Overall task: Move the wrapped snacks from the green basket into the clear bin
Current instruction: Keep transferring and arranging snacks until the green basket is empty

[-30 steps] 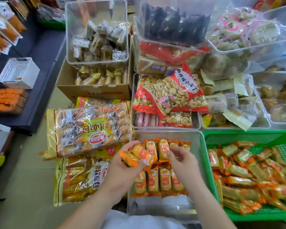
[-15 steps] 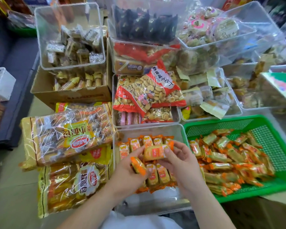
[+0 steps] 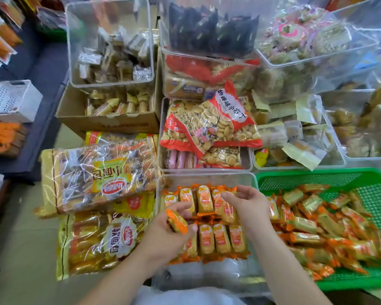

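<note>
Shop stock crowds the floor on every side: clear tubs of sweets are stacked behind, a brown cardboard box [image 3: 106,125] sits to the left, and big crinkly cellophane bags of bread rolls [image 3: 97,179] lie below it. Nearest the person is the clear rigid plastic bin [image 3: 207,177], and just beside its right wall is the green perforated plastic basket [image 3: 312,172].

The small oblong snacks [image 3: 306,225], in glossy yellow film with orange crimped ends, lie in a loose heap in the basket. More of them form two neat rows [image 3: 216,238] in the bin. The left hand [image 3: 163,238] pinches a single snack [image 3: 177,221] between thumb and fingertips, tilted over the bin's left side. The right hand [image 3: 250,208] hangs over the back row with fingers loosely bent and, as far as I can see, nothing in them.

To my eye each piece is very light, with something soft inside that a hard squeeze would dent. The film looks slick and crackly, so a handful could slide apart. I would take one across the middle of its long sides with a gentle pinch. The crimped ends are flimsy tabs and would let it swing. The bin's walls look smooth and stiff, and the basket's mesh looks a little springy.
</note>
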